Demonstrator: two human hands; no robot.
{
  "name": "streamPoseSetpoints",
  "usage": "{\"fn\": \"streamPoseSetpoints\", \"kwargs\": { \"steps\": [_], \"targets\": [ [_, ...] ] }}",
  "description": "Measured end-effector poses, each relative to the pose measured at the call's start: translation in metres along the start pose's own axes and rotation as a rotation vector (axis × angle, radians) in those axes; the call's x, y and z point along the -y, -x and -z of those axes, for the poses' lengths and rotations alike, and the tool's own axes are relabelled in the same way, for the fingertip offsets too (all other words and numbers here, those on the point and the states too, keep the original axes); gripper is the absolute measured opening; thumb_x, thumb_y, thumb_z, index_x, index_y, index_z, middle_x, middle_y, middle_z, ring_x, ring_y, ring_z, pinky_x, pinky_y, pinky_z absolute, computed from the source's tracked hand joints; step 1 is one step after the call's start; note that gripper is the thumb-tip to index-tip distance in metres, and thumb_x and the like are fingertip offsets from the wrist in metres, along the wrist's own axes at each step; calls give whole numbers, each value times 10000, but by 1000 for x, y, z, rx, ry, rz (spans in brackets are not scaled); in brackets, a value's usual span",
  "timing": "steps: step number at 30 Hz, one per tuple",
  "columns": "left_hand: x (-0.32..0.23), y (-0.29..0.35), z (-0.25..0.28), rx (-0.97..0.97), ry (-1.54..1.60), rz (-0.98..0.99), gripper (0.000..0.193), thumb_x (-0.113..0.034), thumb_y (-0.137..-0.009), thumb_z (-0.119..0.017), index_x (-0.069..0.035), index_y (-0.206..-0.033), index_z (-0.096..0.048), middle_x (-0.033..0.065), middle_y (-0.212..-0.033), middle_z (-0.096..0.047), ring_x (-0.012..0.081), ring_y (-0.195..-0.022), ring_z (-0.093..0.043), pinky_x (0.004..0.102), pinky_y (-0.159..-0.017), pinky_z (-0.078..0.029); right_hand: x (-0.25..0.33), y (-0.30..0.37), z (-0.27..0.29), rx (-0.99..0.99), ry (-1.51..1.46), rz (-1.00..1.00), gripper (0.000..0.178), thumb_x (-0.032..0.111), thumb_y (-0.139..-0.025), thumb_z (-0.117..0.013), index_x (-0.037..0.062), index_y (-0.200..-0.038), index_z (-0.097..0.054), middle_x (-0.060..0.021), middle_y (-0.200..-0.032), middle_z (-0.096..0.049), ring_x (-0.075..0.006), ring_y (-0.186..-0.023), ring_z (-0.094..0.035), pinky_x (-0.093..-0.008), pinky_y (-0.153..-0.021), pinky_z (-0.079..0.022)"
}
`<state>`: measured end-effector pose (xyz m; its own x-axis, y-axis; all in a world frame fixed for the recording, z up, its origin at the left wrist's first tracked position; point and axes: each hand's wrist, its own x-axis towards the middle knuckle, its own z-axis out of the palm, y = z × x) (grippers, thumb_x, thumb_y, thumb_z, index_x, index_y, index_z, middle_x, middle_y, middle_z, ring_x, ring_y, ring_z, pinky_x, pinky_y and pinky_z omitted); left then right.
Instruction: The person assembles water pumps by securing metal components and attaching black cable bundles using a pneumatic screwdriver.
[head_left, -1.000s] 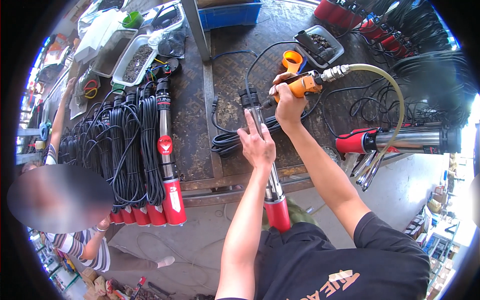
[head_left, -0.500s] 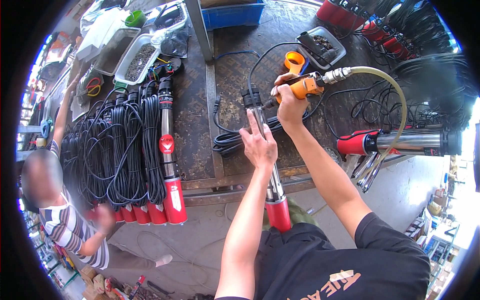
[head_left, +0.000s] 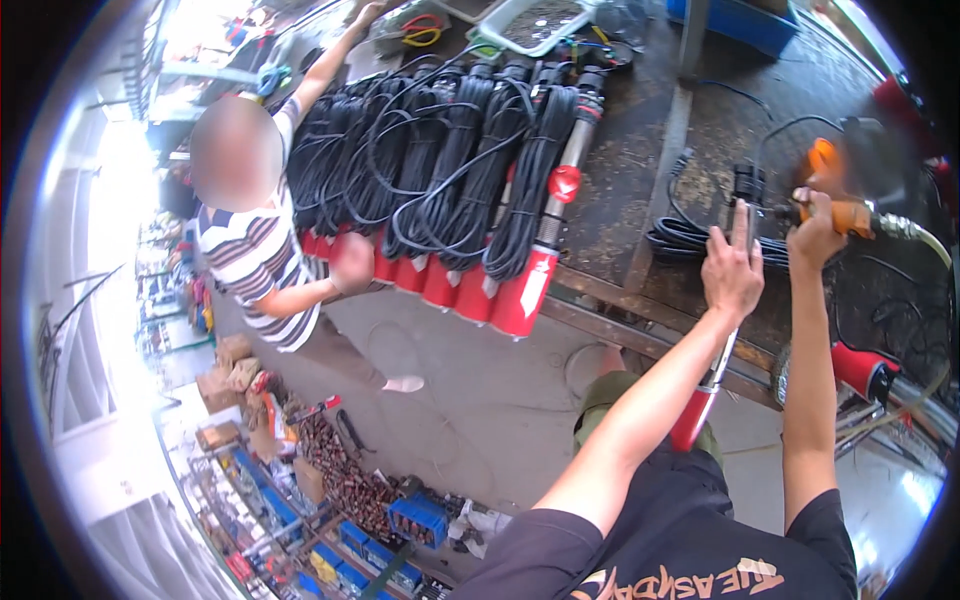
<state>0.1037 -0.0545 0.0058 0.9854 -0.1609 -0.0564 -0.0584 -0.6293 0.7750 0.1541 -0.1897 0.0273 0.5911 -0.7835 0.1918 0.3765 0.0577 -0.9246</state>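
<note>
One slim pump (head_left: 720, 362), slanting from 2 o'clock down to 4, over the edge of the bench (head_left: 632, 150) with red end toward the lap — probably for bracing against the body. Left hand (head_left: 733, 283) draped on top with fingers spread, index straight toward 12, apparently for steadying. Right hand (head_left: 815, 240) near 3 o'clock, fingers wrapped around an orange tool (head_left: 852, 218), nose toward 9; trigger finger impossible to tell. Shiny cylindrical steel, glossy red sleeve, bendy pale hose (head_left: 930, 240); rubbery looped black cable (head_left: 675, 238) at the pump head's 8 o'clock — on scuffed, blotchy board.
</note>
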Motion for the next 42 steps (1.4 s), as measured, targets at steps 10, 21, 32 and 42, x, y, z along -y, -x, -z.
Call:
{"fn": "streamPoseSetpoints", "kwargs": {
  "steps": [10, 21, 32, 42],
  "targets": [
    [4, 0, -6, -20, -19, -11, 757, -264, -957, -566, -223, -1613, -190, 234, -1122, -477, 398, -948, -600, 455, -782, -555, -6, 1, 3, 124, -7, 86, 201, -6, -874, -573, 9, -1073, -602, -93, -925, -652, -174, -756, -630, -301, -810, -537],
    [3, 0, -4, -42, -27, -22, 770, -249, -932, -597, -202, -1602, -221, 233, -1125, -477, 407, -974, -582, 467, -798, -551, -6, 4, 6, 117, -86, 105, 181, -22, -877, -559, 8, -1051, -600, -97, -911, -642, -165, -756, -628, -297, -811, -536],
    [5, 3, -3, -58, -3, -7, 801, -236, -888, -629, -173, -1592, -251, 212, -1147, -476, 376, -1011, -549, 451, -817, -523, -13, 1, 19, 135, 16, 150, 175, 30, -907, -577, 1, -1077, -608, -115, -878, -649, -197, -752, -647, -329, -845, -557],
    [8, 4, -4, -85, 6, 5, 809, -235, -875, -629, -176, -1591, -257, 240, -1159, -486, 382, -1009, -563, 453, -834, -522, -7, -2, 18, 214, 59, 164, 141, 46, -918, -586, 3, -1049, -619, -111, -859, -641, -188, -771, -631, -307, -823, -535]
  ]
}}
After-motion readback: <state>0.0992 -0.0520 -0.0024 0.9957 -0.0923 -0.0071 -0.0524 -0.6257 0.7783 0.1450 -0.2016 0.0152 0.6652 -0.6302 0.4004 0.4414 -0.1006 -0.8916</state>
